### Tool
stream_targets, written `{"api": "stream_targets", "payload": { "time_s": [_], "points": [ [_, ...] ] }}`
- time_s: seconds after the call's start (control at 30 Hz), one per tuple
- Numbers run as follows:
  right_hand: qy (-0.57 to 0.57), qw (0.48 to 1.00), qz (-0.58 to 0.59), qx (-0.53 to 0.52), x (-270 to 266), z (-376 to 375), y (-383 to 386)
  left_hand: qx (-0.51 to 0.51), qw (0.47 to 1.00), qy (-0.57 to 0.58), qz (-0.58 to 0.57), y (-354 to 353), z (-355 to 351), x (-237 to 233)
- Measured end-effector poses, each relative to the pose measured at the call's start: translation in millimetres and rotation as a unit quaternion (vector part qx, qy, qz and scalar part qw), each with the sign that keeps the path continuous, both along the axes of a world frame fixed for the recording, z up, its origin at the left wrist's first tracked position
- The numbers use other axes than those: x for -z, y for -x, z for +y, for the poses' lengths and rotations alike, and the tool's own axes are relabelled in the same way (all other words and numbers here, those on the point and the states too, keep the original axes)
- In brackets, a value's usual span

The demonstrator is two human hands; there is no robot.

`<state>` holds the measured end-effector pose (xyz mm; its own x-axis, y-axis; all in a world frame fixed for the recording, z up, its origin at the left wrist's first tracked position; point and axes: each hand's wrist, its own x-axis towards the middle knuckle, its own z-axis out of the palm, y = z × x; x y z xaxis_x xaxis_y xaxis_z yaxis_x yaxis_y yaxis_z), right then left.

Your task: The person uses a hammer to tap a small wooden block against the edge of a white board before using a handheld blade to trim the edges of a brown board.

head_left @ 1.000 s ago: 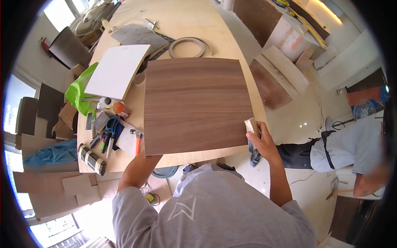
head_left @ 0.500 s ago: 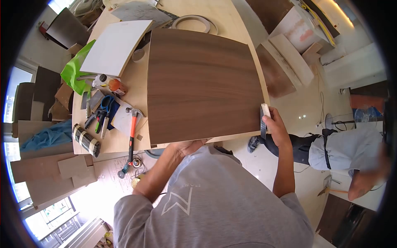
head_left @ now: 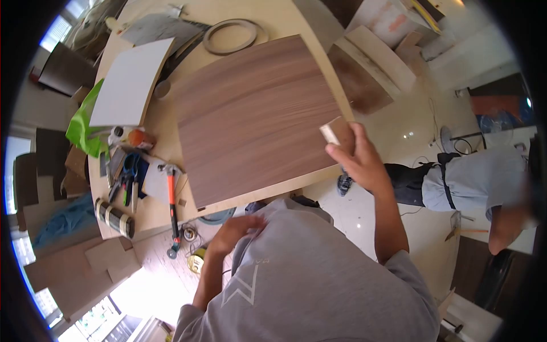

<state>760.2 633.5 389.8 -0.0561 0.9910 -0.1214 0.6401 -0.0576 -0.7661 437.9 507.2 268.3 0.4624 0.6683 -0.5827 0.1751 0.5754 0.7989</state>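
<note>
A dark brown wood-grain panel [head_left: 256, 114] lies flat on the pale workbench, turned at a slant. My right hand [head_left: 364, 159] is closed around a small wood block [head_left: 337, 131] with a pale end and a brown face, held at the panel's right side near the front corner. My left hand [head_left: 233, 232] is off the panel, in front of my shirt, below the bench's front edge. Its fingers are stretched out and slightly blurred, with nothing seen in them.
Left on the bench [head_left: 154, 214] are a hammer [head_left: 172, 191], an orange-capped bottle [head_left: 139, 138], scissors [head_left: 131, 165], a dark roll [head_left: 115, 219] and a white board [head_left: 132, 85]. Behind the panel lies an edging roll [head_left: 231, 37]. Another person [head_left: 467, 179] stands at right.
My left hand has let go of the panel's front edge and drawn back toward my shirt. My right hand has raised and turned the block. The view has shifted, and the panel appears more slanted.
</note>
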Motion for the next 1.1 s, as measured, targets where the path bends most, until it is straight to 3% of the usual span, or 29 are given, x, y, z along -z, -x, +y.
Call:
{"api": "stream_targets", "payload": {
  "time_s": [0.03,0.07,0.1,0.17,0.2,0.23,0.3,0.37,0.4,0.5,0.6,0.77,0.9,1.1],
  "points": [
    [-0.007,1.0,-0.002,0.001,2.7,-0.5,2.0,0.121,0.986,-0.061,0.097,5.9,3.2,-30.8],
    [-0.015,1.0,-0.005,-0.002,10.6,-1.4,3.5,0.178,0.973,-0.118,0.088,10.0,11.1,-60.6],
    [-0.022,1.0,-0.008,-0.007,14.6,-2.5,4.2,0.166,0.979,-0.106,0.044,7.6,27.1,-100.5],
    [0.062,0.992,0.109,-0.014,10.6,-4.4,4.2,0.037,0.967,-0.239,-0.079,5.3,59.4,-116.3],
    [0.081,0.983,0.164,-0.026,13.0,-4.8,0.2,-0.014,0.933,-0.348,0.09,-14.7,87.4,-130.2],
    [0.084,0.976,0.2,-0.005,19.2,-3.8,-6.6,-0.066,0.907,-0.373,0.187,-34.3,120.8,-139.9],
    [0.09,0.959,0.269,0.03,27.3,4.2,-22.3,-0.132,0.783,-0.562,0.231,-61.0,202.1,-109.3],
    [0.087,0.908,0.408,0.047,30.7,13.6,-34.7,-0.175,0.727,-0.606,0.271,-78.9,280.7,-80.0],
    [0.062,0.903,0.42,0.061,37.1,21.4,-36.9,-0.195,0.698,-0.625,0.289,-83.4,309.2,-69.5],
    [0.045,0.9,0.429,0.054,38.6,38.6,-36.8,-0.183,0.706,-0.552,0.404,-89.3,354.4,-53.3],
    [0.048,0.9,0.427,0.071,46.5,52.3,-30.6,-0.164,0.67,-0.549,0.472,-93.1,356.9,-33.9],
    [0.025,0.917,0.377,0.127,33.8,106.8,1.6,-0.162,0.703,-0.534,0.442,-86.4,363.6,-38.0],
    [-0.02,0.946,0.318,0.055,47.7,201.1,11.8,-0.171,0.701,-0.539,0.434,-85.7,363.7,-31.3],
    [0.003,0.981,0.19,-0.027,61.2,311.9,29.5,-0.192,0.689,-0.556,0.424,-85.2,362.5,-28.0]
  ]
}}
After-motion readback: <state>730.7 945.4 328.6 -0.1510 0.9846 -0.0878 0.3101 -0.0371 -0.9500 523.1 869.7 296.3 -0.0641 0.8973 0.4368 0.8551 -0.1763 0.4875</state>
